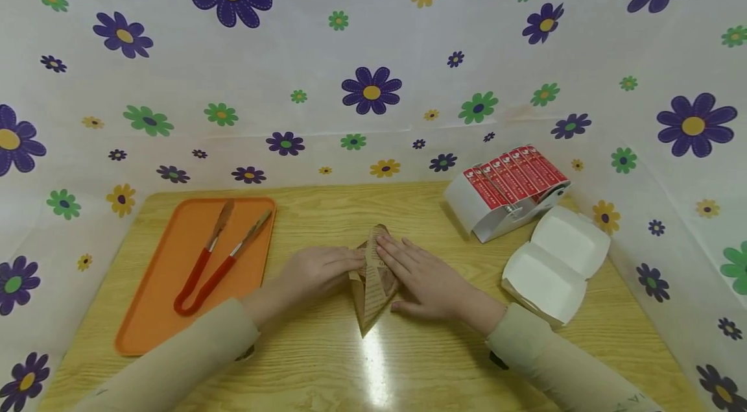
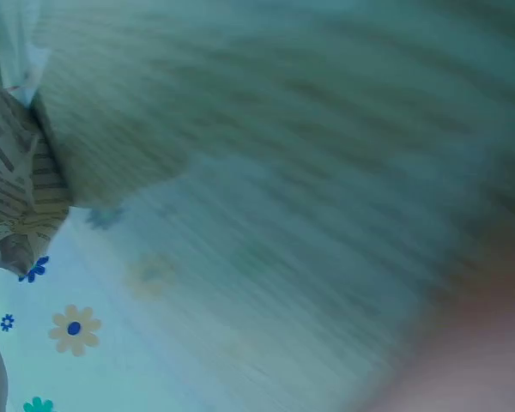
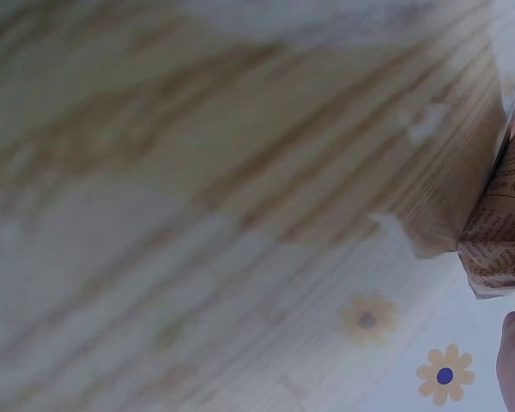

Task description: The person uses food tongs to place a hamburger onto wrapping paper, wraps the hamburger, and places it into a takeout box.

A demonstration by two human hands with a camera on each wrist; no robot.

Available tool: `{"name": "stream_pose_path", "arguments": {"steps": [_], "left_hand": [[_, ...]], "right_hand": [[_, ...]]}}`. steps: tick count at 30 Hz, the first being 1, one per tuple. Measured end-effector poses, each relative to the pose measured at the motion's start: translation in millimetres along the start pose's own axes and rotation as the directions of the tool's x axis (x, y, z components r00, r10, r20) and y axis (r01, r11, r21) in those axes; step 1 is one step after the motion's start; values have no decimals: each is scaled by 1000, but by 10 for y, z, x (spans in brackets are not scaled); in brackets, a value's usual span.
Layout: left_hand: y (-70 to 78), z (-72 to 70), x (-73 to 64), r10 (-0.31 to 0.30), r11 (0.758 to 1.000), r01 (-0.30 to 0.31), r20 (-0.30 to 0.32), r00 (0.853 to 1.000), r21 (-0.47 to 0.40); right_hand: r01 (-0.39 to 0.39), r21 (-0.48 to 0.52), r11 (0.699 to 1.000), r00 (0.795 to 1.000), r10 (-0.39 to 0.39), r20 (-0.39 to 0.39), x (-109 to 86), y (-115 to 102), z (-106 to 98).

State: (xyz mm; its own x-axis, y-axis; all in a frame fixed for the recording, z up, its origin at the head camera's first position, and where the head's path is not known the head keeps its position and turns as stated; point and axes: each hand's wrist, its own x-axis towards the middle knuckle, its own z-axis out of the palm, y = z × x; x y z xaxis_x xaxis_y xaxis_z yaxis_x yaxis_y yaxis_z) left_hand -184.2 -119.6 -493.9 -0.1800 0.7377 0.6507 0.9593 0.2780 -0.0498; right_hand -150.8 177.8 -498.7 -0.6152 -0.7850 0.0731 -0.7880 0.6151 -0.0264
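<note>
A brown paper wrapper (image 1: pixel 372 292) printed like newspaper lies folded into a pointed shape at the middle of the table, its tip toward me. From the left, my left hand (image 1: pixel 318 271) touches its edge with extended fingers. My right hand (image 1: pixel 428 279) rests on its right side, fingers straight across the folds, thumb apart near the table. In the left wrist view the paper (image 2: pixel 13 180) shows at the left edge, with its end crumpled. The right wrist view has the paper (image 3: pixel 498 219) at its right edge, with part of a hand below it.
At left an orange tray (image 1: pixel 157 282) carries red-handled tongs (image 1: pixel 198 276). A white box of red-labelled packs (image 1: pixel 513 181) stands at the back right. In front of it sits an opened white clamshell container (image 1: pixel 545 279). Flower-patterned sheeting (image 1: pixel 315 61) surrounds the wooden table.
</note>
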Motion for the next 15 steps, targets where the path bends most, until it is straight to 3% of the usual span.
{"name": "stream_pose_path", "arguments": {"steps": [4,7,10,13,15], "left_hand": [[29,51,123,-112,990,116,45,993,-84],[56,63,165,-206,966,216,84,975,-141],[88,74,125,-292,934,303,84,953,-189],[119,57,33,-394,872,404,92,914,-278],[127,20,-17,-457,799,475,141,878,-369]], "right_hand": [[0,8,1000,1000,0,11,2,6,2],[-1,18,1000,1000,0,19,3,10,7],[0,15,1000,1000,0,18,-1,11,4],[-1,14,1000,1000,1,16,-3,8,-8],[-1,11,1000,1000,1,15,-4,7,-18]]}}
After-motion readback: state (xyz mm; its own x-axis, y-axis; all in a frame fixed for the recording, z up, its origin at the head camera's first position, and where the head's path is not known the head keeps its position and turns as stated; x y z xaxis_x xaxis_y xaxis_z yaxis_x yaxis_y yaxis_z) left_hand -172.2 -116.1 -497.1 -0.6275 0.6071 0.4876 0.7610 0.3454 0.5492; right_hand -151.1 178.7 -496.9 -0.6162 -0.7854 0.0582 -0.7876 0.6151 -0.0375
